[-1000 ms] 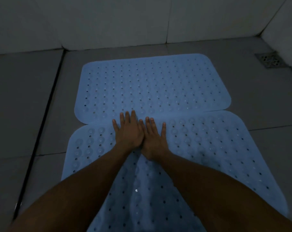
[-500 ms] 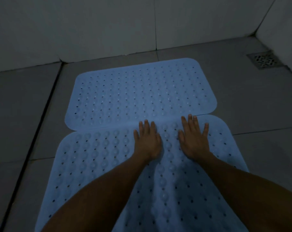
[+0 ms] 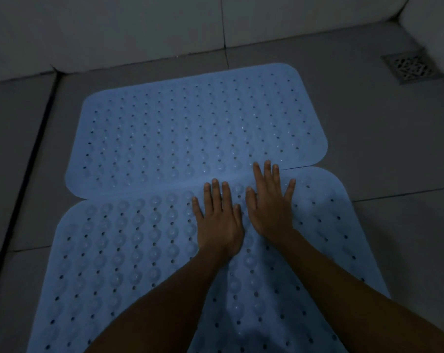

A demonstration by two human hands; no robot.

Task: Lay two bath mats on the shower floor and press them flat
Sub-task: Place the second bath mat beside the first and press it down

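step: I'm pressing near mat (image 3: 144, 250) flat, frame centre | grip: left hand (image 3: 219, 222), right hand (image 3: 271, 210) splayed open, palms down | far mat (image 3: 190, 133) above, edges overlapping | tip: I'm leaning weight in, working outward

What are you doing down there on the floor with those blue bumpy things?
A person is laying two bath mats on the shower floor. The far mat lies flat. Both palms, left hand and right hand, press on the near mat beside the seam, right fingertips reaching the far mat.
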